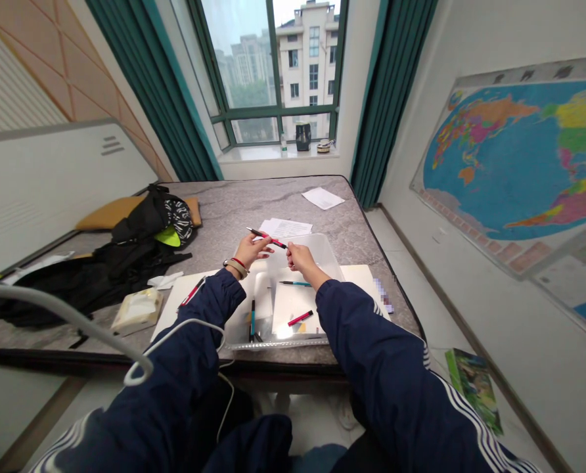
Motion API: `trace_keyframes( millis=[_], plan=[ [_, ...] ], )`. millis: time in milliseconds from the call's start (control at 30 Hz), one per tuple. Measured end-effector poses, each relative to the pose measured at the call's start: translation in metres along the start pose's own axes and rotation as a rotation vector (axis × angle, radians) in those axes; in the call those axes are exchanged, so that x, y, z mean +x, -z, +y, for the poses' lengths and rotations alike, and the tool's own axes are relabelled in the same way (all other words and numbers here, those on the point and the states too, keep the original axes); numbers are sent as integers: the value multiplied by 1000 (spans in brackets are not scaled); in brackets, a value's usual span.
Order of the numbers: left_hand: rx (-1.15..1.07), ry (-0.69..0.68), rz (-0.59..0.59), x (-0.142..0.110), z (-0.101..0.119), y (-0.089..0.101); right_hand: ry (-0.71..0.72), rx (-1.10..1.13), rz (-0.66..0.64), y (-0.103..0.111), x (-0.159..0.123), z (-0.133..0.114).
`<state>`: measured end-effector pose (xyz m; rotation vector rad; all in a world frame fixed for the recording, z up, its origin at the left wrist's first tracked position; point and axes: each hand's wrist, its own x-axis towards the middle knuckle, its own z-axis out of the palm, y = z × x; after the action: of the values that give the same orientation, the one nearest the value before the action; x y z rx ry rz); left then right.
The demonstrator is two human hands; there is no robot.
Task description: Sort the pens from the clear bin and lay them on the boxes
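A red and black pen (276, 243) is held up above a translucent plastic bin (328, 256). My left hand (252, 251) has its thumb and fingers closed around the pen's middle, with the silver tip pointing left. At the pen's black right end my right hand (299, 256) is closed in a pinch. Inside the bin lie a teal pen (295, 284), a short red pen part (300, 318) and an upright-lying blue and black pen (252, 322) in the left section. Another red pen (192, 292) rests left of the bin, beside my left sleeve.
Printed papers (287, 228) lie behind the bin, and another sheet (323, 198) farther back. Left are a tissue pack (138, 310) and a black backpack (145, 217). A white cable (66, 299) crosses before my left arm. A colourful book (474, 389) lies on the floor.
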<state>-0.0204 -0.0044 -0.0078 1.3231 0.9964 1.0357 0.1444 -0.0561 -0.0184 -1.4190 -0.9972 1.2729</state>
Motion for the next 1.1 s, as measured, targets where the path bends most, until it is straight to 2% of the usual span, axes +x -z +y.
trace_keyframes(
  millis=[133,200,300,367,433,533,633,733,900,1000,1100],
  plan=[
    [-1,-12,14,1,0,1,15,-58,-28,0,2,2],
    [-17,-27,30,3,-1,2,27,-180,2,1,4,5],
    [-54,-41,62,6,-2,4,145,-562,35,4,6,13],
    [-63,-50,76,8,-4,5,219,-842,-32,5,5,18],
    [-44,-67,74,8,-5,4,224,-1036,-150,6,3,22],
    [39,-105,29,5,-8,2,165,-1219,-311,6,0,26],
    [130,-129,-28,1,-10,-1,22,-1361,-465,8,-1,33],
    [173,-146,-56,-3,-11,-5,-104,-1424,-564,10,3,43],
    [179,-226,12,-12,2,-11,-149,-1483,-682,15,14,58],
    [216,-273,91,-23,24,8,-161,-1484,-687,16,17,61],
    [384,-197,164,-37,41,56,-148,-1481,-690,16,16,60]
  ],
)
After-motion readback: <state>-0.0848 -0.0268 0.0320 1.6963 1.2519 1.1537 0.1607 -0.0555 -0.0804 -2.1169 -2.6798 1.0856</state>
